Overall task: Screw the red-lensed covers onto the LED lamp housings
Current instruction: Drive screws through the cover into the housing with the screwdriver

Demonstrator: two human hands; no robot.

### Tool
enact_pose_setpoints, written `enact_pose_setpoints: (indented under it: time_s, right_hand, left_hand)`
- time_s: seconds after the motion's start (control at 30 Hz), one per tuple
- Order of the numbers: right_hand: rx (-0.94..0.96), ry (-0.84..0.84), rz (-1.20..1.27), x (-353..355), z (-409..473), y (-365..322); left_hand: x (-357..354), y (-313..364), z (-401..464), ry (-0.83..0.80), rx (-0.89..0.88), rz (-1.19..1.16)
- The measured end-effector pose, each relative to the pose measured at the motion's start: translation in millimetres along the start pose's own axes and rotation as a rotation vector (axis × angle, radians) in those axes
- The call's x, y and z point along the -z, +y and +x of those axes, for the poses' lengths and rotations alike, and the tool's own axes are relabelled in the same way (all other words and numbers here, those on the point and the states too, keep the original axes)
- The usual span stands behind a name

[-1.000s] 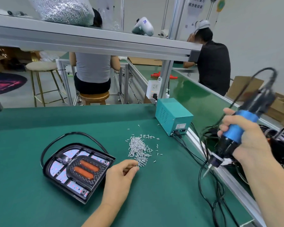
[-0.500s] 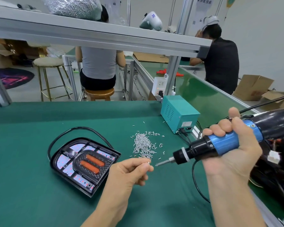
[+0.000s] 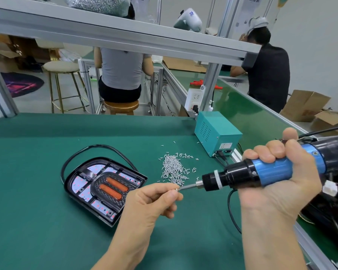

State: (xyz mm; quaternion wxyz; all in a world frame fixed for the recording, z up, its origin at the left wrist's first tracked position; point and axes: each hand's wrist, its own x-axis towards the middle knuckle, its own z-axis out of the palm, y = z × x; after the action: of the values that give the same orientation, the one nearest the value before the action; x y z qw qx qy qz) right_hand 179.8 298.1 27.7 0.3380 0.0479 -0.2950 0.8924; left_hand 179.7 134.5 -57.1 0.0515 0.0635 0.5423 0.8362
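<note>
A black LED lamp housing [image 3: 82, 184] lies on the green table, left of centre, with a carbon-pattern cover [image 3: 113, 187] bearing two red lenses set in it and a black cable looping behind. My right hand [image 3: 281, 178] grips a blue and black electric screwdriver [image 3: 248, 175] held level, bit pointing left. My left hand [image 3: 154, 201] pinches a small screw [image 3: 177, 189] at its fingertips, right at the tip of the bit. A pile of loose silver screws [image 3: 174, 168] lies just beyond my hands.
A teal power box [image 3: 217, 133] stands at the table's right edge, its cables trailing down. More black lamp parts [image 3: 334, 211] sit at the far right. An aluminium frame beam [image 3: 125, 38] runs overhead. Two people sit at benches behind.
My right hand swung the screwdriver from pointing down at the right edge to level over the table. My left hand lifted off the screw pile and brought a screw to the bit.
</note>
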Motion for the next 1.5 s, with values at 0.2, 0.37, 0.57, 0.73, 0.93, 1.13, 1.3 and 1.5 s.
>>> enact_pose_setpoints:
  time_s: [0.2,0.37,0.57,0.73,0.93,1.13,1.3,1.5]
  right_hand:
    - [-0.001,-0.024,-0.014,-2,-2,0]
    - [0.001,-0.044,-0.016,-3,-2,2]
    - [-0.016,-0.050,0.015,-4,1,7]
    - [0.013,-0.030,0.022,-2,-1,12]
    - [0.031,-0.023,0.021,0,-5,19]
    - [0.006,0.010,0.057,1,-2,27]
    - [-0.004,-0.001,0.028,-2,1,35]
    - [-0.073,-0.034,0.016,-14,2,65]
  left_hand:
    - [0,1,-3,-0.004,-0.003,-0.012]
    - [-1,3,-5,0.030,-0.059,0.054]
    - [2,9,-4,0.058,-0.260,0.359]
    - [5,12,0,0.020,-0.150,0.190]
    - [10,10,3,0.021,-0.107,0.171]
    - [30,17,-1,0.032,-0.125,0.312]
    - [100,25,9,0.616,-0.236,0.504]
    - [166,13,31,0.752,0.276,1.315]
